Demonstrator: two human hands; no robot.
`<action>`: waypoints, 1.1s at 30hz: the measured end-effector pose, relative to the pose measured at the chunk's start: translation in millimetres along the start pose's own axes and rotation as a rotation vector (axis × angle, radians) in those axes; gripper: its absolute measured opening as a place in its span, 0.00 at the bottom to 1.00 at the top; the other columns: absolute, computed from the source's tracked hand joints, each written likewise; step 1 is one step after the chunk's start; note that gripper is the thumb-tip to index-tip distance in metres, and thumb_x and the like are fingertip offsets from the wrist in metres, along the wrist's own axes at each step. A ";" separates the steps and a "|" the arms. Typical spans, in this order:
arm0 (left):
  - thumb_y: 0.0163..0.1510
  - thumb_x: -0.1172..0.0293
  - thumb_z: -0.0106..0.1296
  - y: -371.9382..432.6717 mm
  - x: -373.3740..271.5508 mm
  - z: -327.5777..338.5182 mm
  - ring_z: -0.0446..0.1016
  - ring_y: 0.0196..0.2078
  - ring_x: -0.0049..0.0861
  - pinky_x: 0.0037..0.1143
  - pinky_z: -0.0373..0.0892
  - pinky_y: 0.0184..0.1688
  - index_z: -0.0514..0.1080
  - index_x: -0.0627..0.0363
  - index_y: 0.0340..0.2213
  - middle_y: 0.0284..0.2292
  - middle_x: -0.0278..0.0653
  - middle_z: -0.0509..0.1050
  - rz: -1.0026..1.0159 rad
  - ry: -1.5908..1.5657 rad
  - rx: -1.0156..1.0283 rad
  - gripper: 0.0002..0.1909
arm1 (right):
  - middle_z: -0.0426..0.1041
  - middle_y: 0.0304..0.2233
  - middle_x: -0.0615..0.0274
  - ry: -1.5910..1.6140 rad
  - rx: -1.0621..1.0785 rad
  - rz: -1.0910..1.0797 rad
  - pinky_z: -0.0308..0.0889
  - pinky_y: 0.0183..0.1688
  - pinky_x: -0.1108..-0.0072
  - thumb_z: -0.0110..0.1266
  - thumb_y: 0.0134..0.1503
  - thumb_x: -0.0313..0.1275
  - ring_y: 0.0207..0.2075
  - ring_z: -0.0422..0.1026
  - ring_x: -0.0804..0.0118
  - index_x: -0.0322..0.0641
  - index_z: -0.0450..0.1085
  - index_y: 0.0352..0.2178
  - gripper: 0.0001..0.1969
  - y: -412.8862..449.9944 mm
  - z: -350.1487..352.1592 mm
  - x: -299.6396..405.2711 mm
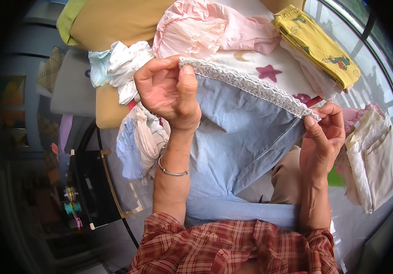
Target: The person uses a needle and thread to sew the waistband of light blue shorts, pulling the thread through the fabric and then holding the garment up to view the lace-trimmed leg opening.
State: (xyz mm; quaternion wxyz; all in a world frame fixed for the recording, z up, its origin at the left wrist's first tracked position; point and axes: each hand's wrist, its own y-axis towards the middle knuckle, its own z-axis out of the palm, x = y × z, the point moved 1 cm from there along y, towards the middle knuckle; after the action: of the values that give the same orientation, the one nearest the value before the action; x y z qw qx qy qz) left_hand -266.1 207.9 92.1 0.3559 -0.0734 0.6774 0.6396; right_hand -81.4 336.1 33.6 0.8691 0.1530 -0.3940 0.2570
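Observation:
A light blue denim garment (230, 137) hangs down in front of me, its edge trimmed with a band of white lace (248, 85). My left hand (172, 89) pinches one end of the lace between thumb and fingers. At the lace's other end, lower and to the right, my right hand (323, 137) grips the corner the same way. Between the two hands the lace edge is stretched nearly straight. The lower part of the denim lies across my lap. Just beyond the lace is a white cloth with dark pink stars (268, 73).
A pink ruffled garment (196, 30) lies ahead, with folded yellow printed trousers (316, 44) to its right. Crumpled white clothes (128, 65) and a blue and beige pile (141, 140) are at left. Folded beige clothes (374, 157) sit at right. A tan cushion (114, 24) stands behind.

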 end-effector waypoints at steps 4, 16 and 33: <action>0.44 0.84 0.48 -0.4 1.6 1.1 0.67 0.27 0.16 0.16 0.64 0.33 0.57 0.62 0.37 0.28 0.42 0.69 -0.124 -0.074 -0.048 0.17 | 0.69 0.28 0.65 0.019 0.007 -0.001 0.61 0.36 0.87 0.56 0.42 0.16 0.30 0.67 0.78 0.36 0.62 0.32 0.15 0.2 -2.5 -1.9; 0.46 0.85 0.49 1.8 -4.7 7.7 0.66 0.31 0.14 0.15 0.63 0.36 0.62 0.60 0.35 0.29 0.36 0.70 -0.416 -0.331 -0.111 0.14 | 0.68 0.27 0.66 0.093 0.008 0.050 0.62 0.35 0.88 0.55 0.41 0.14 0.29 0.67 0.78 0.37 0.62 0.31 0.15 1.5 -4.0 2.0; 0.51 0.83 0.45 -26.1 -38.1 38.3 0.65 0.34 0.15 0.16 0.61 0.39 0.61 0.60 0.36 0.32 0.34 0.68 -0.372 -0.263 -0.290 0.10 | 0.68 0.27 0.64 -0.015 0.013 -0.090 0.61 0.33 0.86 0.55 0.43 0.15 0.29 0.65 0.77 0.38 0.61 0.27 0.12 -7.2 -11.8 21.7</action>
State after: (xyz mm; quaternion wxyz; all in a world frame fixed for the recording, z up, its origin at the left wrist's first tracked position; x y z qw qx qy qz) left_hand -208.7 225.0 95.5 0.5382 -0.1632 0.5014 0.6575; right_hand -58.1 342.8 42.2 0.8757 0.1779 -0.3918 0.2191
